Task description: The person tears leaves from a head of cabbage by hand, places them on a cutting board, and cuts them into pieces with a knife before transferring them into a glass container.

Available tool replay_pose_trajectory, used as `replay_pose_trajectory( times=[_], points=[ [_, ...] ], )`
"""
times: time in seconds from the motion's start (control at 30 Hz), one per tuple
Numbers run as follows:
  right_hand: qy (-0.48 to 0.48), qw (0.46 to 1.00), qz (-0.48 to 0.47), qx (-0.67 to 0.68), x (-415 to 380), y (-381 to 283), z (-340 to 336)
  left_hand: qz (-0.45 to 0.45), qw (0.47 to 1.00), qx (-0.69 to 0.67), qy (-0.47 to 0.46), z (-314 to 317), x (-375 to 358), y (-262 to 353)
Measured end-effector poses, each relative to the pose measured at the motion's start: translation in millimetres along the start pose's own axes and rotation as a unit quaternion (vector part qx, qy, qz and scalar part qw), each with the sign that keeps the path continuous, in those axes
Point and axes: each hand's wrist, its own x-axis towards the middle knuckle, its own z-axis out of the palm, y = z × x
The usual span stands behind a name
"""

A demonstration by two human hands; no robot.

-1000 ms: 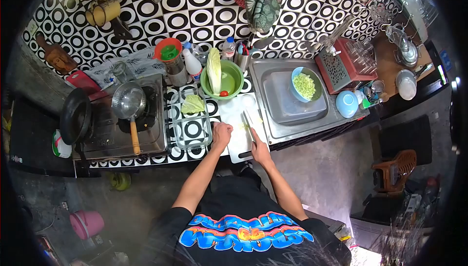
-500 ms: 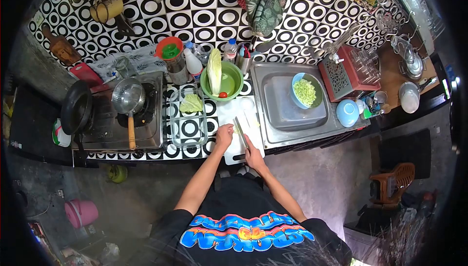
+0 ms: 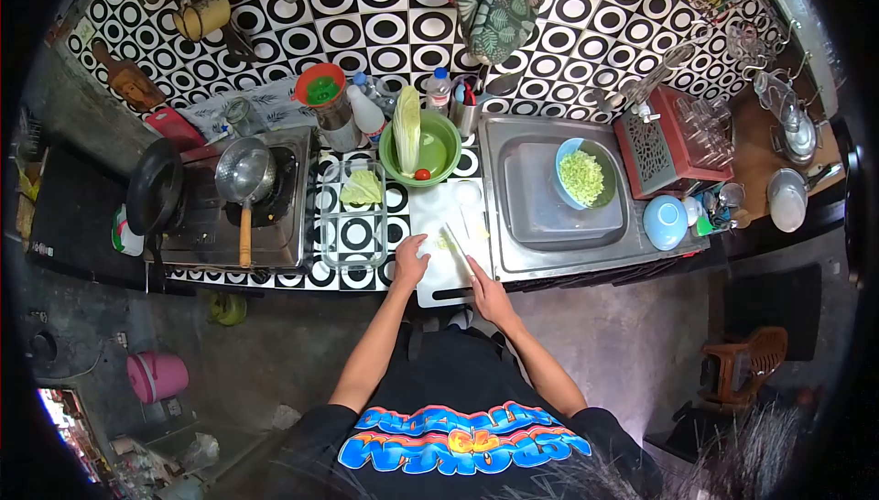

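Observation:
A white cutting board (image 3: 438,277) lies on the tiled counter with a few pale green pieces (image 3: 446,242) on it. My right hand (image 3: 493,298) is wrapped round the handle of a knife (image 3: 460,240), whose blade rests over the board beside the pieces. At the board's left edge is my left hand (image 3: 411,260), its fingers apart and holding nothing. Behind the board a green bowl (image 3: 445,153) holds a long cabbage piece (image 3: 406,134) and a small tomato (image 3: 422,174). A cabbage leaf (image 3: 362,188) sits in a clear glass dish (image 3: 354,255) to the left.
On the right, a bowl of chopped greens (image 3: 580,179) stands in the steel sink (image 3: 513,260), and a light blue bowl (image 3: 666,222) stands beside it. To the left are a stove (image 3: 203,242) with a metal pan (image 3: 245,170) and a black pan (image 3: 156,187).
My left hand has moved left, away from the pale pieces, and its fingers have opened. My right hand still holds the knife, slightly lower and to the right. The view has shifted a little.

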Motion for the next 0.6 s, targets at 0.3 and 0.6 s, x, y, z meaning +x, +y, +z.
replay_pose_trajectory(
  times=[0.3, 0.6],
  points=[
    [-0.074, 0.981, -0.07, -0.166, 2.8, 26.8, -17.8, -0.051, 0.997, -0.031, 0.039, 8.5, -11.1, -15.0],
    [-0.084, 0.977, -0.147, -0.133, 6.5, 25.3, -25.8, -0.037, 0.997, 0.006, 0.066, 11.8, -11.3, -7.8]
  ],
)
